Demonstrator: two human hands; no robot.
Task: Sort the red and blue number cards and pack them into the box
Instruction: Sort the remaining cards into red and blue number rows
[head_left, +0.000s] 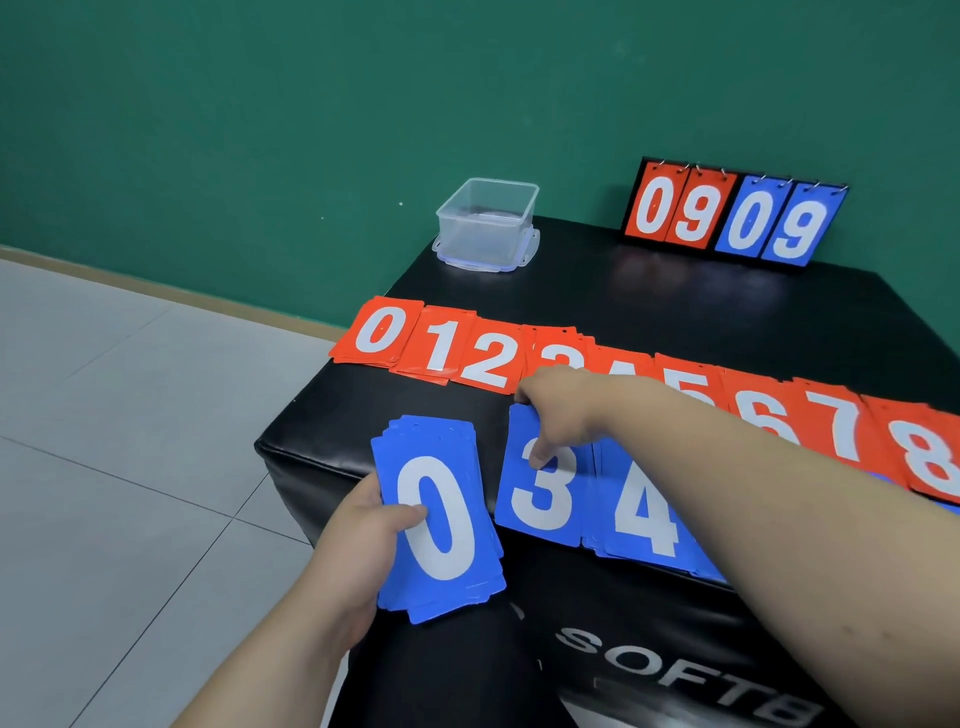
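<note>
- Blue 0 stack (441, 519) is hanging just off the near left corner of the black padded block (623, 613), slightly fanned, with its long axis running near to far. The left hand (358, 545) is clamping it, thumb lying across the white zero and fingers curling underneath.
- Just to its right, the blue 3 pile (545, 499) is lying flat by the block's near edge, long axis also running near to far. The left hand is sitting closer to it, while the right arm is crossing over from the right.
- The right hand (558, 405) is pinching that pile's far left corner, thumb pressing on the white 3 and fingers hooking over the far edge. I judge the coming move is calling for a lift up and leftward onto the held cards.
- The blue 4 pile (644, 514) is touching the 3 pile's right side, partly under the forearm.
- These cards are looking like thin, stiff, glossy plastic rectangles with rounded corners and small holes near the far short edge, so loose piles are probably sliding easily.
- Farther back, the red number cards (483, 353) are overlapping in a row from 0 to 8, running from the left edge toward the right.
- At the far left corner, the clear plastic box (485, 223) is standing open on its lid (524, 257), showing no cards inside.
- A flip scoreboard (732, 218) is standing at the far edge.
</note>
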